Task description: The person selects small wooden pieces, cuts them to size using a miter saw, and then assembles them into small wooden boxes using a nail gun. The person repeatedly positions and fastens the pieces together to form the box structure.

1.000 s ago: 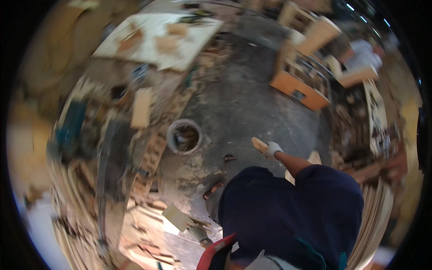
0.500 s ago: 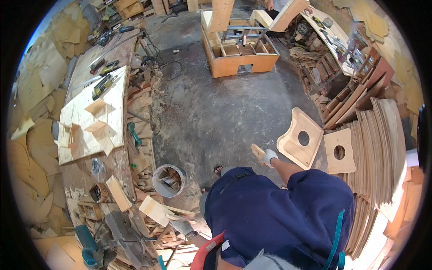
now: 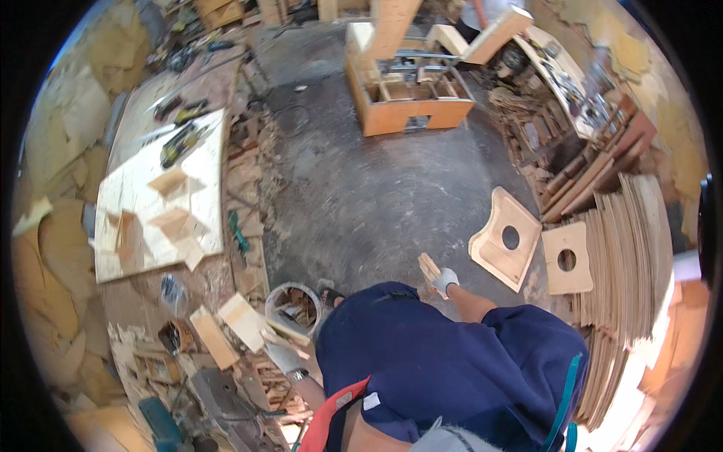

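Note:
My left hand (image 3: 283, 357), in a pale work glove with a watch at the wrist, is closed around a light wooden board (image 3: 246, 322) and a narrower wood strip (image 3: 288, 331). That board reaches over the edge of the left workbench, close to another short board (image 3: 214, 337) lying there. Gripped in my gloved right hand (image 3: 444, 282) are a few short wood strips (image 3: 428, 267), held above the floor. The palm sides of both hands are hidden. Beside my left hand stands a round bucket (image 3: 290, 285) with wood offcuts in it.
The left bench carries a pale panel (image 3: 143, 192) with small wood brackets, and drills (image 3: 179, 145). On the right are two panels with round holes (image 3: 506, 239) (image 3: 567, 258) and stacked sheets (image 3: 629, 256). A wooden cabinet frame (image 3: 410, 114) stands ahead; another person (image 3: 489, 13) is behind it.
My left hand has moved forward and left with its boards, nearer the bench and bucket. My right hand still holds the strips, slightly shifted. The whole view has tilted a little.

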Demonstrator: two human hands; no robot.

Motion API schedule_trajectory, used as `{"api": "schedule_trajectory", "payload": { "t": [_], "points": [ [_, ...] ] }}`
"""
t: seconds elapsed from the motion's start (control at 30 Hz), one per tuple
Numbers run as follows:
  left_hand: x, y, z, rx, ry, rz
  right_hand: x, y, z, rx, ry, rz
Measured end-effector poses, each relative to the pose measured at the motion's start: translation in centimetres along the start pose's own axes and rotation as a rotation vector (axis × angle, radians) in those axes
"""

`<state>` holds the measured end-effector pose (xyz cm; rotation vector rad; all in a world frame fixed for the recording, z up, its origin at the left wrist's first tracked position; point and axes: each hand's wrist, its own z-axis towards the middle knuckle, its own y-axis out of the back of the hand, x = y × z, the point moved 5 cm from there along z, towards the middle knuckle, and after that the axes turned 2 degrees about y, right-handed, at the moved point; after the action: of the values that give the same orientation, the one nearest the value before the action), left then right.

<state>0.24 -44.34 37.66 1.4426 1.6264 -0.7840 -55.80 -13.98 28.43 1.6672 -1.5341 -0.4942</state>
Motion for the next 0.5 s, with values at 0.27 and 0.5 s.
{"api": "schedule_trajectory", "payload": {
  "t": [0.27,0.5],
  "points": [
    [-8.1,0.7,5.3,-0.127,-0.573,1.043,14.4,-4.0,-0.1,-0.038,0.252,0.639],
    [-7.3,0.7,7.4,-0.116,-0.059,0.525,31.4,1.7,-3.8,-0.041,0.601,0.396]
  ]
}}
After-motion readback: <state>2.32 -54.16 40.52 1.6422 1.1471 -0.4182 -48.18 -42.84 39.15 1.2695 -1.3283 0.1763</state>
